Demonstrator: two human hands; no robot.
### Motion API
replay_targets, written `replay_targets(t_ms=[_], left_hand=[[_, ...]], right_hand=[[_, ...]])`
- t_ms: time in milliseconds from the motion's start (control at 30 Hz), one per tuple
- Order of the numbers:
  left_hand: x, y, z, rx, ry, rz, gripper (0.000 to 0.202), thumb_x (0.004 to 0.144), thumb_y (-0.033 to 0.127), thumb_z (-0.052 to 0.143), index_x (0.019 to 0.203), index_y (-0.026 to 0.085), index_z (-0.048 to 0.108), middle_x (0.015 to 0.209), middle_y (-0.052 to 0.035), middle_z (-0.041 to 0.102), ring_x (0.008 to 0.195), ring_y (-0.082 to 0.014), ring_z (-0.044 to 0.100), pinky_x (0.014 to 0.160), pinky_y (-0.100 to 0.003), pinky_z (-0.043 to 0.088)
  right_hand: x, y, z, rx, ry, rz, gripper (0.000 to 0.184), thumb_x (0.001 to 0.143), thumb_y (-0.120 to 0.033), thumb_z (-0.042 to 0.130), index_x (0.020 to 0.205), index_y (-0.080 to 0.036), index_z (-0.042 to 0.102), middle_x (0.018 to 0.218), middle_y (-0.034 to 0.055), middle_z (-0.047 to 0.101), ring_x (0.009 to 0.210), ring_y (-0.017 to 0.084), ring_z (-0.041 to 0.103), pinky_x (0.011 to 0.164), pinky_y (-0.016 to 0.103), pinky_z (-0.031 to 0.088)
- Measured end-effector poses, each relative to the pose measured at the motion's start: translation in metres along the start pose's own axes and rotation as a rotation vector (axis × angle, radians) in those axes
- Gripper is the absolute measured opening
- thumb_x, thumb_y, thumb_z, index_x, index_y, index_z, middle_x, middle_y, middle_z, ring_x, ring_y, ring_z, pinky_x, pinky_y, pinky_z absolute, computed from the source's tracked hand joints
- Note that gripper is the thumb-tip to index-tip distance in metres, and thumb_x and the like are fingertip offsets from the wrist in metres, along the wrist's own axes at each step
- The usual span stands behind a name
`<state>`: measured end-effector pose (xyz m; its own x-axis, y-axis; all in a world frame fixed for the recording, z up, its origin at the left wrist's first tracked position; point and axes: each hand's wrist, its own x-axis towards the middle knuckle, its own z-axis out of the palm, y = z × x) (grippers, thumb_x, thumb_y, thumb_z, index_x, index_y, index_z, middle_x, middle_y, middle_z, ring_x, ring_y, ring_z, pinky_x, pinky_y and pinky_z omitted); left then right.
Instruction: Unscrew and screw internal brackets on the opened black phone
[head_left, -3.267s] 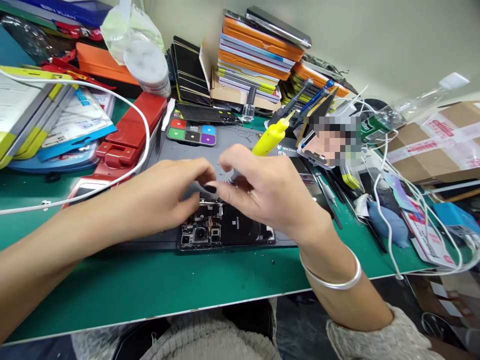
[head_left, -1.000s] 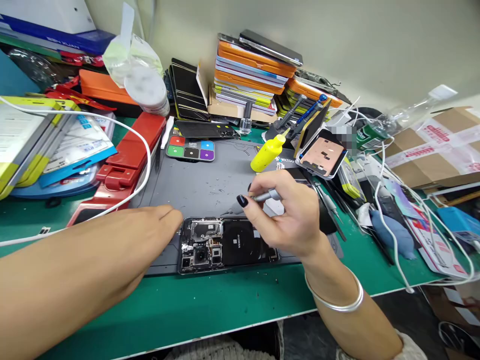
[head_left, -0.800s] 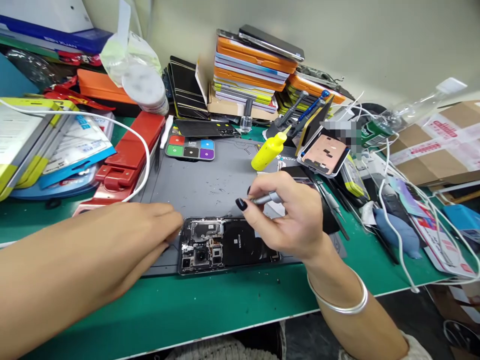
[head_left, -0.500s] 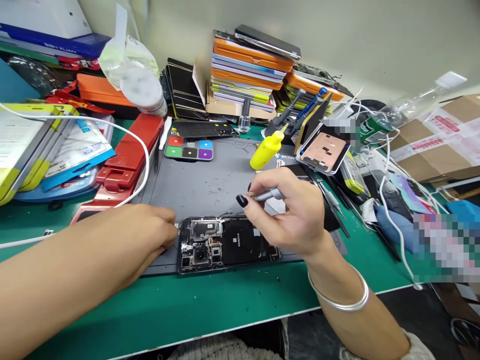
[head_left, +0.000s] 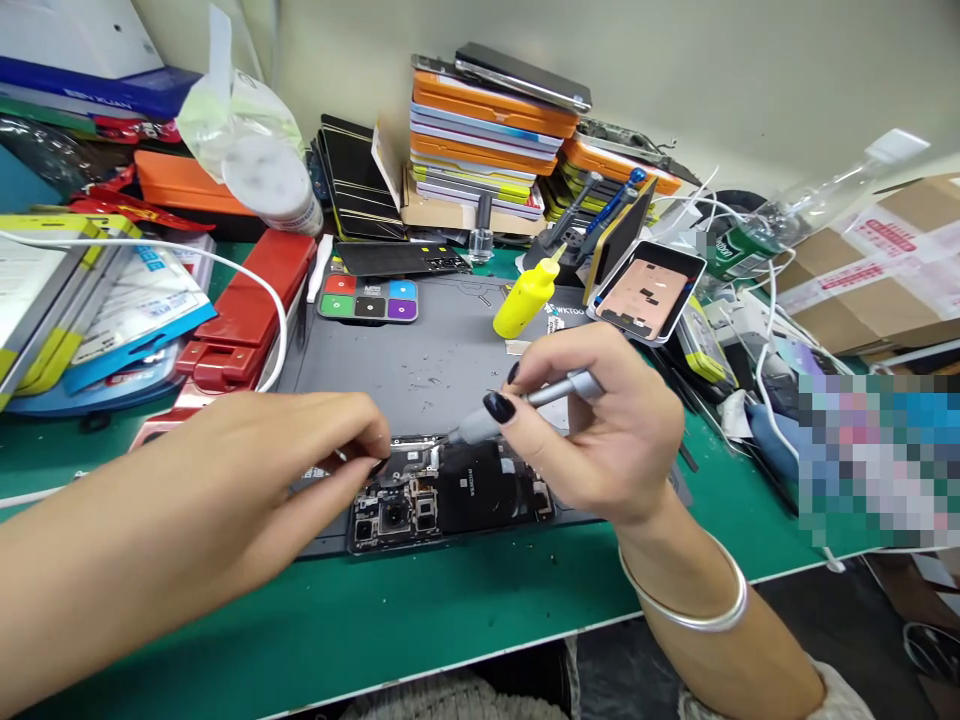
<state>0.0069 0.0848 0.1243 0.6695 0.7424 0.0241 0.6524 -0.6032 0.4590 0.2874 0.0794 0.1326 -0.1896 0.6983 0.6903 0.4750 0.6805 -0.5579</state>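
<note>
An opened smartphone (head_left: 487, 490) lies on the grey work mat (head_left: 375, 370), its back off, with camera modules, metal brackets and a black inner cover showing. In my right hand (head_left: 600, 430) is a slim grey precision screwdriver (head_left: 487, 420), gripped between thumb and fingers. Its tip slants down to the phone's far edge, near the top of the black cover. My left hand (head_left: 322, 450) is closed in a pinch over the phone's camera end. What its fingertips hold, if anything, I cannot make out.
Behind the phone stand a yellow dropper bottle (head_left: 521, 300) and a coloured magnetic tray (head_left: 367, 300). A stack of orange cases (head_left: 487, 110) is at the back. A red clamp-like tool (head_left: 255, 300) and a white cable lie left; a phone screen (head_left: 649, 290) leans right.
My left hand has moved right, over the phone's camera end. My right hand has shifted slightly right, and the screwdriver now points down at the phone's upper edge.
</note>
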Motion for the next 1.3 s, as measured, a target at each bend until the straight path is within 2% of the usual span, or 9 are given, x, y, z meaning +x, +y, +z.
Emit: replay_targets(t_ms=[100,200,300,500,867,967,1067,1167,1300], left_hand=[[0.017,0.002,0.003,-0.162,0.199,0.079,0.023,0.103,0.034,0.051,0.093,0.036,0.072,0.085,0.0141,0.081,0.066,-0.0063,0.072,0.059,-0.017,0.05],[0.024,0.008,0.006,-0.345,0.313,0.009,0.012,0.096,0.033,0.069,0.096,0.042,0.076,0.086,0.0182,0.082,0.069,-0.0049,0.075,0.067,-0.012,0.057],[0.025,0.016,0.008,-0.498,0.38,-0.079,0.013,0.089,0.031,0.076,0.097,0.041,0.077,0.086,0.0161,0.081,0.071,-0.0057,0.079,0.071,-0.009,0.062],[0.032,0.029,0.008,-0.684,0.363,-0.152,0.004,0.081,0.028,0.074,0.084,0.031,0.076,0.08,0.0095,0.077,0.07,-0.0064,0.077,0.077,-0.009,0.066],[0.03,0.025,0.012,-0.645,0.342,-0.103,0.009,0.084,0.027,0.075,0.09,0.033,0.076,0.083,0.0133,0.077,0.072,-0.0033,0.075,0.084,-0.006,0.063],[0.029,0.023,0.01,-0.523,0.344,-0.052,0.007,0.088,0.027,0.071,0.093,0.03,0.075,0.084,0.0123,0.078,0.073,-0.0039,0.078,0.082,-0.007,0.063],[0.031,0.022,0.007,-0.414,0.331,-0.02,0.007,0.088,0.024,0.069,0.09,0.029,0.074,0.079,0.0129,0.079,0.07,-0.0039,0.08,0.071,-0.002,0.057],[0.034,0.023,0.006,-0.348,0.34,0.006,0.008,0.086,0.025,0.066,0.086,0.028,0.074,0.074,0.0136,0.08,0.068,-0.0018,0.079,0.061,0.001,0.048],[0.036,0.02,0.006,-0.27,0.325,0.071,0.01,0.088,0.027,0.065,0.085,0.026,0.074,0.072,0.014,0.08,0.057,0.0015,0.068,0.056,-0.003,0.043]], right_hand=[[0.0,-0.002,0.0,0.071,0.063,0.045,0.016,0.093,-0.018,0.076,0.093,-0.027,0.062,0.08,-0.0042,0.069,0.061,0.012,0.064,0.055,0.029,0.055],[0.001,-0.003,-0.001,0.096,0.106,0.078,0.016,0.093,-0.017,0.076,0.093,-0.026,0.062,0.084,-0.0022,0.069,0.063,0.013,0.068,0.058,0.032,0.059],[0.0,-0.003,0.0,0.166,0.141,0.068,0.017,0.092,-0.016,0.077,0.093,-0.025,0.063,0.086,-0.0033,0.068,0.066,0.012,0.068,0.061,0.03,0.059],[-0.002,0.0,0.003,0.228,0.123,0.058,0.019,0.092,-0.014,0.079,0.098,-0.025,0.065,0.088,-0.0059,0.068,0.068,0.008,0.068,0.065,0.024,0.059],[0.0,0.004,0.008,0.211,0.157,-0.089,0.02,0.084,-0.011,0.074,0.094,-0.025,0.064,0.079,-0.0063,0.066,0.062,0.01,0.069,0.055,0.021,0.057],[-0.001,0.005,0.007,0.173,0.095,-0.17,0.027,0.082,-0.007,0.073,0.1,-0.025,0.063,0.084,-0.0049,0.068,0.064,0.01,0.07,0.056,0.022,0.059],[-0.002,0.001,0.003,0.168,-0.083,-0.208,0.035,0.083,-0.003,0.068,0.11,-0.023,0.06,0.096,-0.0003,0.074,0.078,0.015,0.077,0.07,0.029,0.067],[-0.001,-0.006,-0.001,0.159,-0.242,-0.21,0.028,0.089,0.0,0.063,0.108,-0.021,0.062,0.102,0.0027,0.08,0.091,0.016,0.081,0.085,0.028,0.068],[0.0,-0.014,-0.004,0.032,-0.35,-0.202,0.018,0.1,-0.006,0.065,0.097,-0.023,0.061,0.104,0.0008,0.083,0.093,0.012,0.081,0.087,0.02,0.065]])
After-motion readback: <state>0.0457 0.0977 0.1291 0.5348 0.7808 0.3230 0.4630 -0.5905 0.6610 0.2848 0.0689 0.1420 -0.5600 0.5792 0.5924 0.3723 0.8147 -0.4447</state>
